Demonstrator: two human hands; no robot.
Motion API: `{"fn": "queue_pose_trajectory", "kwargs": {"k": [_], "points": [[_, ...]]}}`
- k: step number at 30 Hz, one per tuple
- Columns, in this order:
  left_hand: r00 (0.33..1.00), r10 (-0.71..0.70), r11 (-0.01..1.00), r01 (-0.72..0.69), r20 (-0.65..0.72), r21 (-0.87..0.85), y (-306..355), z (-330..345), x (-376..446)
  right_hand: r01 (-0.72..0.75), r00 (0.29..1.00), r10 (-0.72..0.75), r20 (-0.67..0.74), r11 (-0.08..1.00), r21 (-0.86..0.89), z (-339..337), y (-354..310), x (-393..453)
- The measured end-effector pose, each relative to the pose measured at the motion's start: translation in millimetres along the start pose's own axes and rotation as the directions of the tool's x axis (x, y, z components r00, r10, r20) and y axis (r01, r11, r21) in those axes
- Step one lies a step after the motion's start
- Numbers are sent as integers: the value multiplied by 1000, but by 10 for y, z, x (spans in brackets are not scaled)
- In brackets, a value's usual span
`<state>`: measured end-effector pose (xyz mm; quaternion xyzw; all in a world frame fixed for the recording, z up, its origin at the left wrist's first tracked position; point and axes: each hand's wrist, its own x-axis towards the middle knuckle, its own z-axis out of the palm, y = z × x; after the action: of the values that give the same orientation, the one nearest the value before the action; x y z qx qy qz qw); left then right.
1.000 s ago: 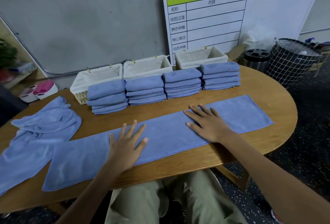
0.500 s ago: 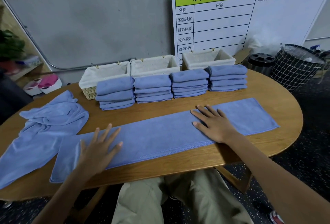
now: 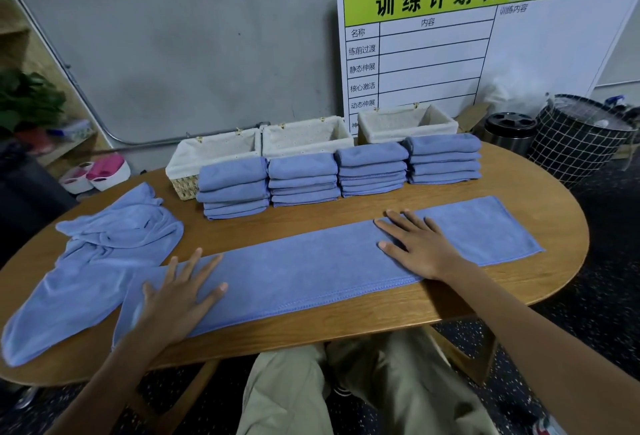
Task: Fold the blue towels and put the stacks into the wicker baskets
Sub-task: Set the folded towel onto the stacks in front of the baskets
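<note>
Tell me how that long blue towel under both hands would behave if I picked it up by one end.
The long towel would probably droop and unfold, since it lies thin and flat like the crumpled towel. It looks light. Likely it drags rather than slides on the wooden table.

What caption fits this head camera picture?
Both hands, left and right, press a long blue towel flat on the wooden table.
</note>
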<state>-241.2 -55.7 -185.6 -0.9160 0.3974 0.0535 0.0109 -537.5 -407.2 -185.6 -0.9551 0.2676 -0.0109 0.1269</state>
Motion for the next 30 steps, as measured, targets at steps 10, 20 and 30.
{"fn": "queue_pose_trajectory", "kwargs": {"k": [10, 20, 30], "points": [[811, 475, 863, -505, -343, 2, 1823, -342, 578, -111, 871, 242, -428, 944, 309, -431, 1008, -354], [766, 591, 742, -639, -252, -203, 4579, -130, 1500, -71, 818, 262, -512, 930, 362, -234, 1470, -534], [705, 707, 505, -455, 49, -733, 4874, -451, 1856, -203, 770, 464, -438, 829, 521, -378, 1537, -346]]}}
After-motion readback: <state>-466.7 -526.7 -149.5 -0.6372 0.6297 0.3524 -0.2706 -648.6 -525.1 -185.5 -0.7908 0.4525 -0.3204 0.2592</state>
